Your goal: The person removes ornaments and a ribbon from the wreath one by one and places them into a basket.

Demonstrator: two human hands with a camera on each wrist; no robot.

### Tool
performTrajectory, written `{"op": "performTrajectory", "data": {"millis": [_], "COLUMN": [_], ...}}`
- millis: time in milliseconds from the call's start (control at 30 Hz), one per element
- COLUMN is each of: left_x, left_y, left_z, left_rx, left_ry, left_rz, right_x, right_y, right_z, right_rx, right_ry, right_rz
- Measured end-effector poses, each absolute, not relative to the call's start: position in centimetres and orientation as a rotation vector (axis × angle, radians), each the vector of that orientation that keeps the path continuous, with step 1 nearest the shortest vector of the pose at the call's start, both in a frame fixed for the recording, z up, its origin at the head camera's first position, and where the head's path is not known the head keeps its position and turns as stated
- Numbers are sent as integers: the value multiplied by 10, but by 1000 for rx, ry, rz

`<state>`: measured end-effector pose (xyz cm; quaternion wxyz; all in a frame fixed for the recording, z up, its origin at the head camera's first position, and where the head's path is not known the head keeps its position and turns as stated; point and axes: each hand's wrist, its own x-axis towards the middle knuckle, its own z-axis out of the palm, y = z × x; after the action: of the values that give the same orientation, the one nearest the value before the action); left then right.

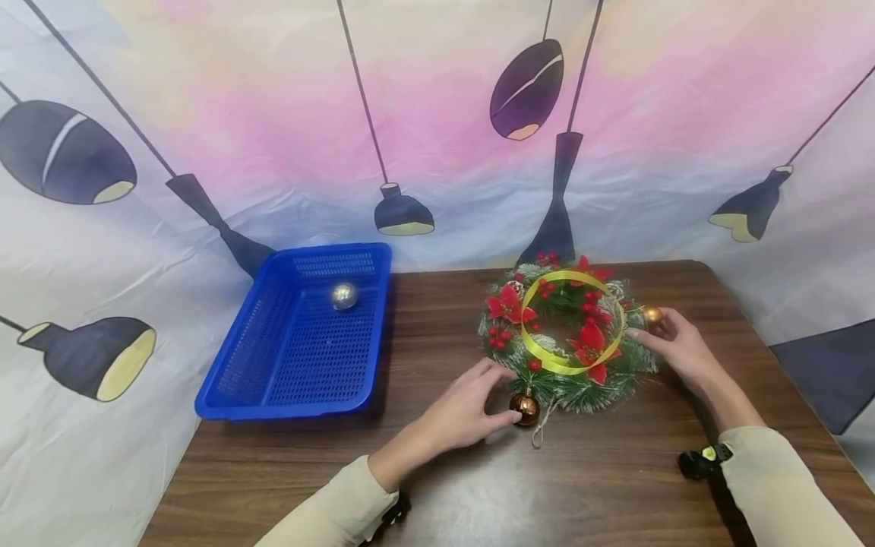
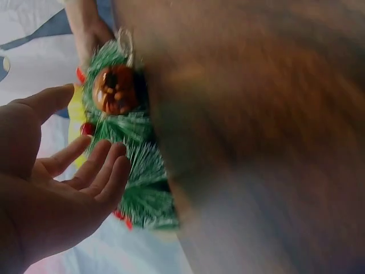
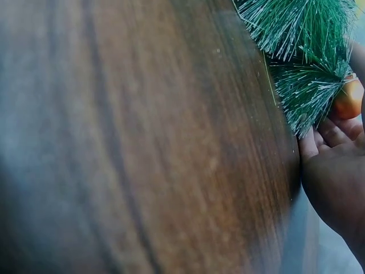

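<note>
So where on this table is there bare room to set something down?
Bare wood lies between the blue basket and the wreath, and along the near edge between the two sleeves. The wreath side is crowded: left hand by the copper ball, right hand at the gold ball.

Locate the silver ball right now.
Head view: the silver ball lies alone in the blue basket at table left, toward its far end, away from the wreath and both hands.

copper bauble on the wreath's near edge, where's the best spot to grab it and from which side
Probably pinch the shiny copper ball ornament across its round body from the near left side, where the left hand already rests. It sticks out past the green pine wreath rim, clear of the needles; its top tucks under the branches.
</note>
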<state>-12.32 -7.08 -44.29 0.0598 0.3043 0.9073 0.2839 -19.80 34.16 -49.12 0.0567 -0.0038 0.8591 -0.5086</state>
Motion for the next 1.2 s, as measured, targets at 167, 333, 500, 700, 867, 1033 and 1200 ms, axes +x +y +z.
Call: {"op": "performTrajectory", "data": {"millis": [167,333,500,700,867,1033,1200], "left_x": [-123,-123,-123,-123,-123,-122,-120], "left_y": [-56,-47,-42,-41,-43,-45,-46], "left_z": [-450,-455,-459,-459,-460,-456,-448], "left_rx": [891,875,822,839,846,845,876], "left_ry": [2750,2745,2717,2728,2734,2755,2780], "left_rz": [800,779,853,888,908,893,865], "right_x": [-198,-198,-197,-197,-198,-199,-198], "right_y": [344,343,342,341,342,342,342], "right_z": [-493,-493,-492,-493,-494,-494,-493], "right_rx": [-19,-29,-29,-20,-19,-19,-20], "right_ry": [2608,2601,2598,2605,2600,2597,2604], "right_rz": [-1557,-1563,-1562,-1546,-1543,-1555,-1562]}}
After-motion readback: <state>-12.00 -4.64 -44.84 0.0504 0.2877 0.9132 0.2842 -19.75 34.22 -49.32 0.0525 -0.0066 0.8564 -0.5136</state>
